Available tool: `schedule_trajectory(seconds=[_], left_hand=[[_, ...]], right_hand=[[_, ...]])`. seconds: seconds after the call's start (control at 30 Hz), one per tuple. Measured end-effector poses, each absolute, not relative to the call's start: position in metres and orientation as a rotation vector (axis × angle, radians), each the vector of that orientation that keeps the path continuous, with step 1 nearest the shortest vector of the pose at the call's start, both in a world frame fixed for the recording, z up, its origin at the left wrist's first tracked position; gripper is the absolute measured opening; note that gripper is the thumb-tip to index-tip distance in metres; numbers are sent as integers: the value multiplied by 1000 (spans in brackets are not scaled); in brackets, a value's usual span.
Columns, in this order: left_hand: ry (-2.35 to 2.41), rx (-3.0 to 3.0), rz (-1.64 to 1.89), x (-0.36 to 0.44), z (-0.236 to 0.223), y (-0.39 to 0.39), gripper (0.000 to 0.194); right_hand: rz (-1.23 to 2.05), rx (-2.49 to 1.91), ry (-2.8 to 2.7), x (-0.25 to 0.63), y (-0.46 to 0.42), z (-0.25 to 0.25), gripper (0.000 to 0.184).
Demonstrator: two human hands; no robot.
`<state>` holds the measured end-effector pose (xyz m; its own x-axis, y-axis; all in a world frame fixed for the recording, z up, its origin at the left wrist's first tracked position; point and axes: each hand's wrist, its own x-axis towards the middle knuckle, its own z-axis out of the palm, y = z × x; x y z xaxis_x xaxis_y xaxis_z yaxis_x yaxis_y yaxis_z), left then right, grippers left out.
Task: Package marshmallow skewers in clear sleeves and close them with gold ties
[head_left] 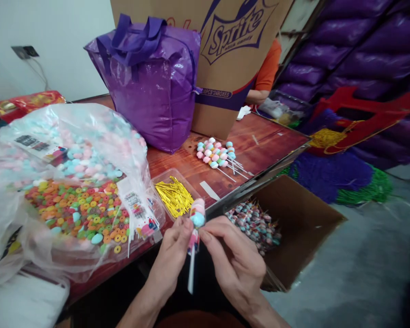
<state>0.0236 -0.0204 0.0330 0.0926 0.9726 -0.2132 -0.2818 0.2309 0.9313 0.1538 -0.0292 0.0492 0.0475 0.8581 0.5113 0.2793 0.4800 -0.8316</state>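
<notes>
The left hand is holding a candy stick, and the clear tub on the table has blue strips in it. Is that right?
Not quite: the strips are gold-yellow, not blue, as the head view shows. The rest holds: the left hand is holding a candy stick, and the clear tub is on the table.

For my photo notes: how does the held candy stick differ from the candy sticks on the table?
The held candy stick has printed wrapping below its candies; the table sticks look bare. The held candy stick is single; the table sticks lie clustered together. Both show pastel candies on white sticks.
</notes>
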Motion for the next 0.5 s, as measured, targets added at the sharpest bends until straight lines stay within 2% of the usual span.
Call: schedule_trajectory(seconds=[0.17,0.37,0.5], left_hand=[[938,858,1051,42,35,-15,29],[947,633,1049,80,23,-16,49],[985,833,1107,70,19,-12,46]], right_hand=[[838,-1221,-1267,164,-50,35,21],[976,-1442,-1099,170,-74,-5,22],[1089,-1340,-870,187,-64,-19,21]])
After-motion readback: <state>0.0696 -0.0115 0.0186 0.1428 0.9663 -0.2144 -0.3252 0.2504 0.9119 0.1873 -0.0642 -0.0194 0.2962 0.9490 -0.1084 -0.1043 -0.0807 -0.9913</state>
